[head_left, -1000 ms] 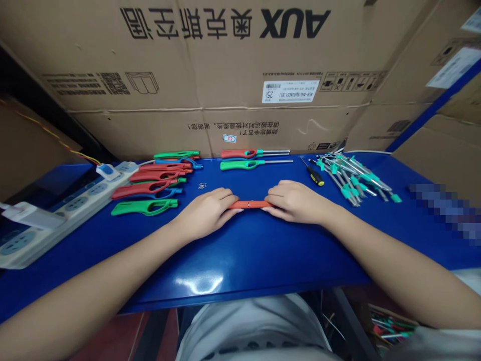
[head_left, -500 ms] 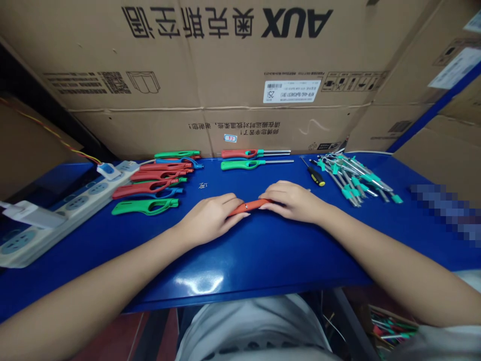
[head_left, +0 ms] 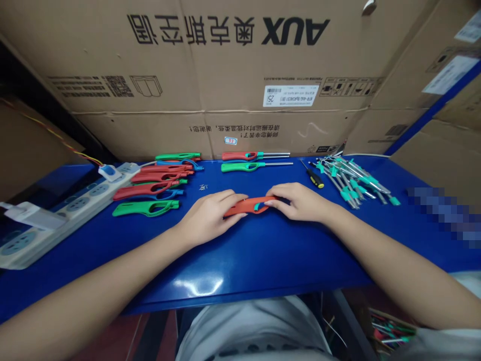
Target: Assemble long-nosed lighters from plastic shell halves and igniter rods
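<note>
Both hands grip one red lighter body [head_left: 248, 206] just above the blue table. My left hand [head_left: 211, 216] is closed round its left end, thumb below and fingers above. My right hand [head_left: 295, 201] pinches the right end, and its fingers hide that end. A teal trigger shows in the lighter's opening. Beyond the hands lie a red lighter [head_left: 244, 156] and a green lighter [head_left: 242, 167], each with a metal tube pointing right. Left of them, several red, green and blue lighter bodies [head_left: 145, 207] lie in a row without tubes.
A white power strip [head_left: 71, 213] with plugs runs along the left. At the right are a black-and-yellow screwdriver [head_left: 314, 178] and a pile of metal tubes with teal parts [head_left: 353, 180]. Tiny metal pieces [head_left: 203, 187] lie behind my left hand. A cardboard wall [head_left: 225, 65] stands at the back.
The red lighter body has been turned in my hands: earlier its narrow edge faced up, now its side with the opening and teal trigger shows. Both hands still hold it.
</note>
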Demonstrator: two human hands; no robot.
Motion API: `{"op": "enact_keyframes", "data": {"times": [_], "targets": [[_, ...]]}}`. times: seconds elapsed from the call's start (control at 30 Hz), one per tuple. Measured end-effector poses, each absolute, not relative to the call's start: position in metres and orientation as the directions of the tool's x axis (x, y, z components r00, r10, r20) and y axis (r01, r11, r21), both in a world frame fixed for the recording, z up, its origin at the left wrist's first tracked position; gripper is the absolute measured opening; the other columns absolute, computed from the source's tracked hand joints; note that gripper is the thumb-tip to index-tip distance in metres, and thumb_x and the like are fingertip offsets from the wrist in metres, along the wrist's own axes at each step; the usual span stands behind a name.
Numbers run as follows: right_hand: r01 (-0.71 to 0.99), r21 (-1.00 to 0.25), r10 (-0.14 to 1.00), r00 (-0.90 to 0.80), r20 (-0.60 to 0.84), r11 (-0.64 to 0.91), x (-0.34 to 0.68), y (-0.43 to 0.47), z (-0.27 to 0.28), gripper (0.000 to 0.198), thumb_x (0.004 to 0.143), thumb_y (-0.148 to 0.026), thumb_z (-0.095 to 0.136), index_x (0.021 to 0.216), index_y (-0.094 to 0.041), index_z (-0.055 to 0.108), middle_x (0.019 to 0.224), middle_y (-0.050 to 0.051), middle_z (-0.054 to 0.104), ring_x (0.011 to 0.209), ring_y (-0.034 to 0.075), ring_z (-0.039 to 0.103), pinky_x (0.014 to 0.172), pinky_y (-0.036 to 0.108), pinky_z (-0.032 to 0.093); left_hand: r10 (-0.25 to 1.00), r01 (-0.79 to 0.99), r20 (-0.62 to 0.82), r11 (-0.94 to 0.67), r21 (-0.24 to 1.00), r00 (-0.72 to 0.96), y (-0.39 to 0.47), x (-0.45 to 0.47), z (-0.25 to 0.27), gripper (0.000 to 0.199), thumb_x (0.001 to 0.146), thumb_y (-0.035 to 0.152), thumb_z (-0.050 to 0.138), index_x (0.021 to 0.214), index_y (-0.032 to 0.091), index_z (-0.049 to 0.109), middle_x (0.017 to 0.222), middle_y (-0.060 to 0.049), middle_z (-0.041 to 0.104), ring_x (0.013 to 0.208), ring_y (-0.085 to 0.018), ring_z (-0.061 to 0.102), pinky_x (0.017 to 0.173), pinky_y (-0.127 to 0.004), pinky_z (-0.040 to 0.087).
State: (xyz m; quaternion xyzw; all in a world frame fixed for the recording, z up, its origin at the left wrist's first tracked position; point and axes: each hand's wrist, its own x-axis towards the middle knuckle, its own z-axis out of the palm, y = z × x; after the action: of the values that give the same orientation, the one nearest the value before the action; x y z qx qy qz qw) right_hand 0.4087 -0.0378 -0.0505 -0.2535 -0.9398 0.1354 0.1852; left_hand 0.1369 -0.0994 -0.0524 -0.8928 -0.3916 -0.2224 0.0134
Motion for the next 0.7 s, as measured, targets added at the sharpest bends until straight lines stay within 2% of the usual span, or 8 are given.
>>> {"op": "enact_keyframes", "data": {"times": [0.1, 0.2, 0.27, 0.33, 0.43, 0.53, 0.7], "targets": [[0.422, -0.308, 0.499, -0.833, 0.24, 0.852, 0.409, -0.038, -0.047, 0.034, 0.104, -0.034, 0.043, 0.09, -0.016, 0.068, 0.083, 0.008, 0.069, 0.075, 0.019, 0.062, 0.071, 0.031, 0.048, 0.629, 0.673, 0.439, -0.736, 0.07, 0.642, -0.098, 0.136, -0.055, 0.036, 0.102, 0.03, 0.052, 0.136, 0.019, 0.057, 0.113, -0.008, 0.069, 0.096, -0.02, 0.069, 0.081, -0.03, 0.055], [0.374, -0.26, 0.442, -0.846, 0.298, 0.89, 0.409, -0.039, -0.045, 0.029, 0.103, -0.031, 0.044, 0.098, -0.016, 0.069, 0.095, 0.01, 0.071, 0.088, 0.021, 0.065, 0.081, 0.034, 0.051, 0.6, 0.658, 0.445, -0.752, 0.032, 0.665, -0.097, 0.135, -0.059, 0.037, 0.103, 0.036, 0.049, 0.134, 0.018, 0.06, 0.108, -0.009, 0.072, 0.095, -0.022, 0.07, 0.083, -0.033, 0.057], [0.321, -0.232, 0.389, -0.844, 0.37, 0.918, 0.407, -0.041, -0.044, 0.024, 0.1, -0.032, 0.051, 0.109, -0.016, 0.067, 0.108, 0.012, 0.07, 0.1, 0.023, 0.065, 0.089, 0.036, 0.052, 0.617, 0.659, 0.431, -0.749, 0.066, 0.658, -0.096, 0.135, -0.06, 0.039, 0.104, 0.039, 0.048, 0.133, 0.016, 0.061, 0.106, -0.01, 0.074, 0.092, -0.022, 0.071, 0.081, -0.034, 0.057], [0.274, -0.183, 0.328, -0.836, 0.439, 0.944, 0.404, -0.042, -0.046, 0.025, 0.097, -0.033, 0.059, 0.114, -0.016, 0.066, 0.113, 0.013, 0.07, 0.104, 0.023, 0.065, 0.092, 0.037, 0.052, 0.64, 0.655, 0.415, -0.745, 0.128, 0.647, -0.095, 0.135, -0.061, 0.039, 0.104, 0.038, 0.047, 0.131, 0.014, 0.062, 0.106, -0.01, 0.074, 0.091, -0.022, 0.072, 0.079, -0.033, 0.058], [0.225, -0.105, 0.245, -0.805, 0.54, 0.969, 0.4, -0.043, -0.05, 0.019, 0.097, -0.026, 0.059, 0.112, -0.016, 0.066, 0.104, 0.012, 0.072, 0.096, 0.022, 0.065, 0.087, 0.037, 0.054, 0.658, 0.639, 0.399, -0.743, 0.2, 0.639, -0.096, 0.135, -0.059, 0.036, 0.104, 0.038, 0.047, 0.126, 0.015, 0.064, 0.106, -0.01, 0.074, 0.092, -0.022, 0.072, 0.081, -0.033, 0.057], [0.19, -0.093, 0.207, -0.767, 0.607, 0.977, 0.397, -0.045, -0.055, 0.015, 0.097, -0.018, 0.057, 0.108, -0.014, 0.066, 0.093, 0.011, 0.071, 0.085, 0.02, 0.062, 0.077, 0.034, 0.054, 0.657, 0.62, 0.39, -0.749, 0.236, 0.645, -0.097, 0.136, -0.057, 0.034, 0.104, 0.037, 0.047, 0.121, 0.015, 0.066, 0.104, -0.01, 0.074, 0.09, -0.021, 0.072, 0.08, -0.032, 0.056], [0.186, -0.055, 0.177, -0.742, 0.647, 0.981, 0.394, -0.048, -0.056, 0.014, 0.097, -0.015, 0.056, 0.105, -0.012, 0.067, 0.087, 0.013, 0.071, 0.078, 0.02, 0.061, 0.07, 0.034, 0.052, 0.662, 0.634, 0.399, -0.741, 0.219, 0.635, -0.102, 0.14, -0.055, 0.03, 0.103, 0.033, 0.05, 0.121, 0.014, 0.065, 0.099, -0.008, 0.073, 0.085, -0.021, 0.071, 0.075, -0.03, 0.055]]}}
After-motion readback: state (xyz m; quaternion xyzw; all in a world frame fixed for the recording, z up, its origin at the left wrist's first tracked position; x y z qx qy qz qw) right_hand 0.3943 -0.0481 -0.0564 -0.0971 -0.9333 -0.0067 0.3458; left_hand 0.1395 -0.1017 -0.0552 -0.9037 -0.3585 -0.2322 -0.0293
